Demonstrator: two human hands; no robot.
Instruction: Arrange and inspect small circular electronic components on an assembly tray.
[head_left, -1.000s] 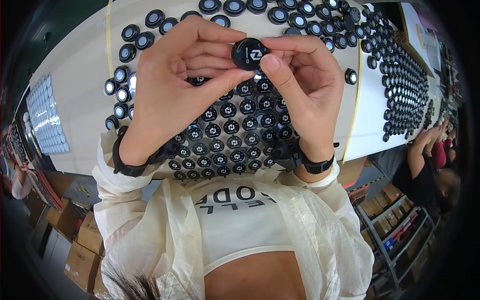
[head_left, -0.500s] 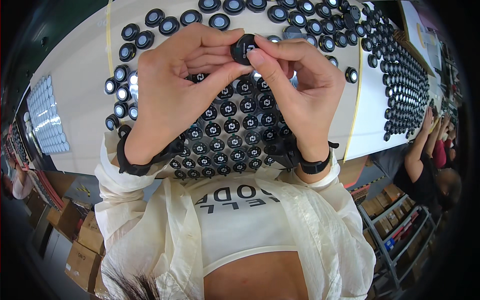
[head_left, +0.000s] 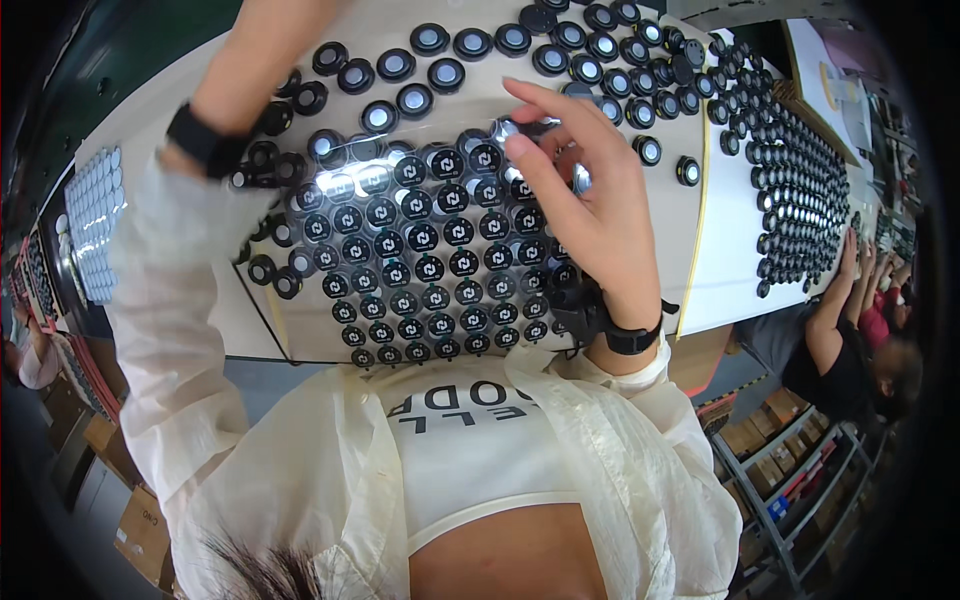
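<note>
My left hand [head_left: 292, 22] reaches far forward to the upper left, cut off by the top of the picture, so its fingers are hidden. Over the table my right hand [head_left: 600, 190] hovers with thumb and forefinger apart and nothing visible between them. Below and beside it lies a clear plastic sheet [head_left: 352, 180], shiny with glare, with rows of round black discs [head_left: 421, 237] bearing white marks. The right fingertips are nearest the sheet's far right part. Black round pucks [head_left: 447, 75] with pale centres lie loosely beyond the sheet.
More pucks [head_left: 795, 190] stand in dense rows on a white surface at the right, past a yellow tape line [head_left: 700, 235]. A sheet of pale round pieces [head_left: 97, 225] lies far left. A co-worker's arm [head_left: 830, 300] reaches in at the right. Cardboard boxes [head_left: 145, 530] sit lower left.
Both hands had a black disc pinched between them; it no longer shows. My left hand has swung forward and left, while my right has stayed nearby with its fingers spread apart.
</note>
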